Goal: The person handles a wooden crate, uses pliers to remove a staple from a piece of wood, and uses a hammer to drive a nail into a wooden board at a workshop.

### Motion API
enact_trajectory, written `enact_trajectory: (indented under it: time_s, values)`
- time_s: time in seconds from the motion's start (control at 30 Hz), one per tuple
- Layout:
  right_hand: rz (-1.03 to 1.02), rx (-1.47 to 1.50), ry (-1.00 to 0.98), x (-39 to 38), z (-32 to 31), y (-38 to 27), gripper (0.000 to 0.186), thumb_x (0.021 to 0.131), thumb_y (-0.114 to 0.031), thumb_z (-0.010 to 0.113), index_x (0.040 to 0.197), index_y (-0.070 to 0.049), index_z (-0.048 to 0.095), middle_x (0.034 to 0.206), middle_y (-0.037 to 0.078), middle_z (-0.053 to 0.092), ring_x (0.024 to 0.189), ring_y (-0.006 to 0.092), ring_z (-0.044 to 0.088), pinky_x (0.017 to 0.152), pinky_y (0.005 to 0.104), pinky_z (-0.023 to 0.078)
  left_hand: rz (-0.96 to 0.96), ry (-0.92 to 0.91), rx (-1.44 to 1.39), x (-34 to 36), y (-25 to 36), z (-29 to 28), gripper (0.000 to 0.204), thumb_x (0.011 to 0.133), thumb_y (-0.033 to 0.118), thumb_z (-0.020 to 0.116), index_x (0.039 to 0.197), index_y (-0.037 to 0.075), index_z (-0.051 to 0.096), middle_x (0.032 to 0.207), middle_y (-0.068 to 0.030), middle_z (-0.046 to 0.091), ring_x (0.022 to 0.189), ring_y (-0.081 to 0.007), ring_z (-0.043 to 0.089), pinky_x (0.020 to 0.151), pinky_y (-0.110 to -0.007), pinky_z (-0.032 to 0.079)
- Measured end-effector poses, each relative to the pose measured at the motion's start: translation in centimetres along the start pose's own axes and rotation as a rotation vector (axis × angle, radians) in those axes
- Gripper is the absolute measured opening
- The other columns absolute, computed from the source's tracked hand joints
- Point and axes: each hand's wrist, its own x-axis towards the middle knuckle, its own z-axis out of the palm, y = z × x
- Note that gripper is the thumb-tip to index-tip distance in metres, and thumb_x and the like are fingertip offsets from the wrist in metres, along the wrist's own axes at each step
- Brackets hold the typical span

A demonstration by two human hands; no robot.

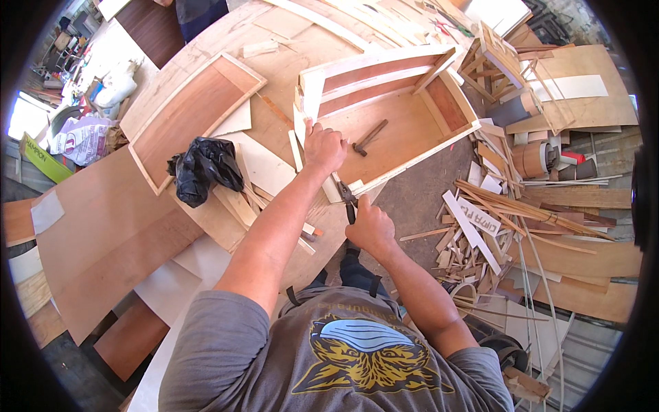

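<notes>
A shallow wooden box frame (pixel 391 123) with pale edges and reddish panels lies at the front of the worktable. My left hand (pixel 324 146) is closed over its left end. My right hand (pixel 371 224) grips a pair of dark-handled pliers (pixel 347 193), whose jaws meet the box's near left corner. Inside the box, on the bottom panel, rests a hammer (pixel 371 137), touched by neither hand.
Left of the box are a framed panel (pixel 199 113), a crumpled black plastic bag (pixel 206 168) and loose wood strips. Offcuts (pixel 456 250) are heaped on the right, near stacked boards (pixel 583 82). Part of another person (pixel 200 15) shows at the far edge.
</notes>
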Motion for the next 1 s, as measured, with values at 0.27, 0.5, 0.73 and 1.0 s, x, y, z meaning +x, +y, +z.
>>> enact_trajectory:
  time_s: [0.27,0.5,0.73,1.0]
  values:
    - [-0.011,-0.024,-0.068,0.0,-1.7,-0.6,0.041,0.073,-0.009,0.062,0.110,0.005,0.050,0.094,0.035,0.068,0.096,0.0510,0.068,0.084,0.0565,0.055,0.011,0.011,-0.001,0.0,-0.2,-0.1,0.033,0.095,0.039,0.061,0.088,0.013,0.080,0.093,-0.0076,0.075,0.109,-0.0270,0.060,0.122,-0.049,0.019]
    - [-0.017,-0.052,-0.054,-0.2,-1.1,0.0,0.041,0.074,-0.010,0.063,0.109,0.004,0.049,0.095,0.034,0.069,0.096,0.0496,0.069,0.085,0.0547,0.056,0.008,-0.045,-0.001,-0.3,0.4,-0.8,0.036,0.096,0.040,0.061,0.092,0.010,0.079,0.096,-0.0086,0.075,0.113,-0.0275,0.060,0.123,-0.050,0.019]
    - [-0.001,-0.036,-0.065,-0.5,-1.3,-0.4,0.037,0.077,-0.009,0.064,0.109,0.004,0.050,0.098,0.032,0.070,0.100,0.0473,0.070,0.084,0.0532,0.058,0.003,-0.006,0.024,-0.2,0.2,-0.1,0.033,0.095,0.040,0.062,0.089,0.013,0.080,0.095,-0.0085,0.075,0.112,-0.0274,0.060,0.123,-0.050,0.019]
    - [-0.002,-0.036,-0.123,0.0,-2.7,-0.9,0.043,0.076,-0.009,0.061,0.114,0.009,0.052,0.103,0.033,0.070,0.102,0.0472,0.069,0.088,0.0518,0.057,0.007,0.002,0.036,0.0,0.1,0.0,0.031,0.094,0.040,0.063,0.085,0.015,0.080,0.093,-0.0075,0.075,0.110,-0.0274,0.060,0.122,-0.049,0.018]
